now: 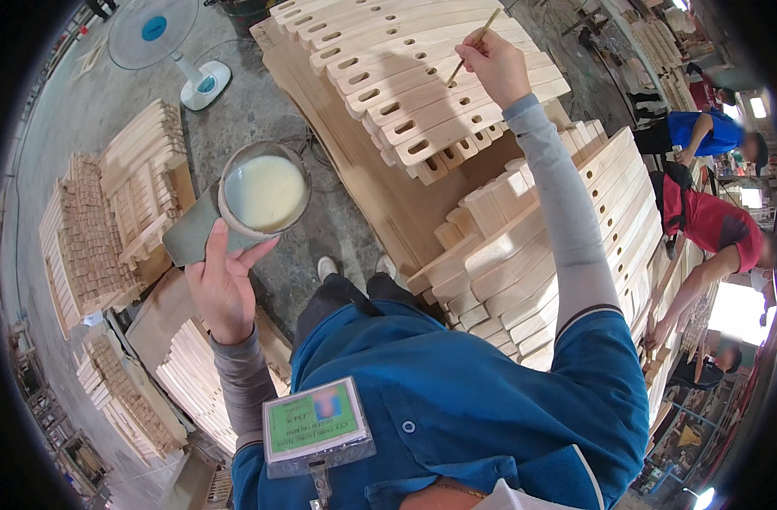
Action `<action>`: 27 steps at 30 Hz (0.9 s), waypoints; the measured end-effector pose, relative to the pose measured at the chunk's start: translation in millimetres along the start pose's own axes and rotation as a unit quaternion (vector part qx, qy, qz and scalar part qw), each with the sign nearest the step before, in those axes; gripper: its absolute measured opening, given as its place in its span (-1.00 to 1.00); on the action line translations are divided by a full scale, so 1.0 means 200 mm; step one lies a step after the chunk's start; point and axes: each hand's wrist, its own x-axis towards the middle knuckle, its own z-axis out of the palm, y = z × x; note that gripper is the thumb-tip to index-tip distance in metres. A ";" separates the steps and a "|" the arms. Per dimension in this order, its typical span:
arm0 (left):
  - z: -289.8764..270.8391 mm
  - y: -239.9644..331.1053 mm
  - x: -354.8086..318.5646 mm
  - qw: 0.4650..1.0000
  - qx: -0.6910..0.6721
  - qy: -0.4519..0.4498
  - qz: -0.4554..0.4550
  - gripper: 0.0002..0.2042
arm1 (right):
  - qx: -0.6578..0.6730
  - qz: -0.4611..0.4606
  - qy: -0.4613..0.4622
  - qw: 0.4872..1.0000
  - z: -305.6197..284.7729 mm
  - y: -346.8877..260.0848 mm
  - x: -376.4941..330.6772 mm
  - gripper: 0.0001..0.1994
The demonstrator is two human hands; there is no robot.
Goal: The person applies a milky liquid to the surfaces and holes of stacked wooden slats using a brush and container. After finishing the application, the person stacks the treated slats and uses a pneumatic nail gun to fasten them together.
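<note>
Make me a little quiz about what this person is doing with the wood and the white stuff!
1. True or false: the left hand holds a bowl of white liquid.
2. What does the right hand hold? A) a hammer B) a thin stick C) a saw
3. Fill in: the stick's tip points into a ____ in a slotted wooden piece.

Key:
1. True
2. B
3. slot
</note>
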 end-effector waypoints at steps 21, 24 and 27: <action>0.23 0.14 0.04 0.993 0.045 -0.084 0.063 -0.77 | 0.439 -0.038 -0.131 0.888 -0.34 -0.80 -0.50 -0.91; 0.28 0.17 0.01 0.994 0.020 -0.093 0.059 -0.81 | 0.429 -0.033 -0.157 0.889 -0.27 -0.86 -0.55 -0.92; 0.30 0.18 0.00 0.993 -0.003 -0.101 0.054 -0.82 | 0.428 -0.035 -0.159 0.889 -0.21 -0.86 -0.57 -0.92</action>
